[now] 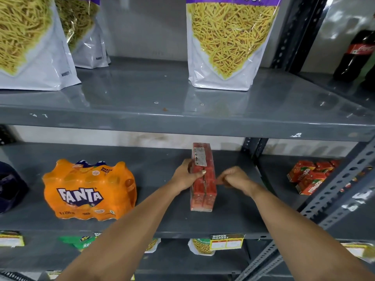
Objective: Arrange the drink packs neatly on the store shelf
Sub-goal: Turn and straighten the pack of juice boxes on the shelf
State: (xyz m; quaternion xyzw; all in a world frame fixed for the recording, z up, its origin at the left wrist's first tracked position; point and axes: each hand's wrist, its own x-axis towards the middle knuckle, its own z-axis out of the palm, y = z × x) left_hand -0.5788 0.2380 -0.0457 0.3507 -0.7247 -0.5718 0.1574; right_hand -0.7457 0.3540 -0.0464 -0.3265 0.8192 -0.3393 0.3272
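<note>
Grey metal store shelf (233,222) across the lower half of frame; middle tier carrying the drinks. Same rack's upper tier holding white plastic snack pouches with yellow sticks printed on (229,47).

Orange shrink-wrapped Fanta bottle multipack (89,189) at lower left, standing square, well apart from the work.

Red shrink-wrapped pack of small juice cartons (203,177) at centre of frame, stood on its narrow edge, long side running front to back, resting on the shelf. More red-orange juice carton packs (310,177) at right, in the next bay past the slotted upright, lying skewed.

Left hand (187,176) gripping the red pack: thumb over the top edge, fingers wrapped round the left face. Right hand (235,179) just beside the pack's right face, curled into a loose closed pinch; possibly nipping the wrap film, can't tell for sure.

Step in hand, by judgement: positioning and steadying this one pack. Next move likely: square it to the shelf front, release slowly since tall and narrow means tippy, then bring over the skewed packs on the right.
</note>
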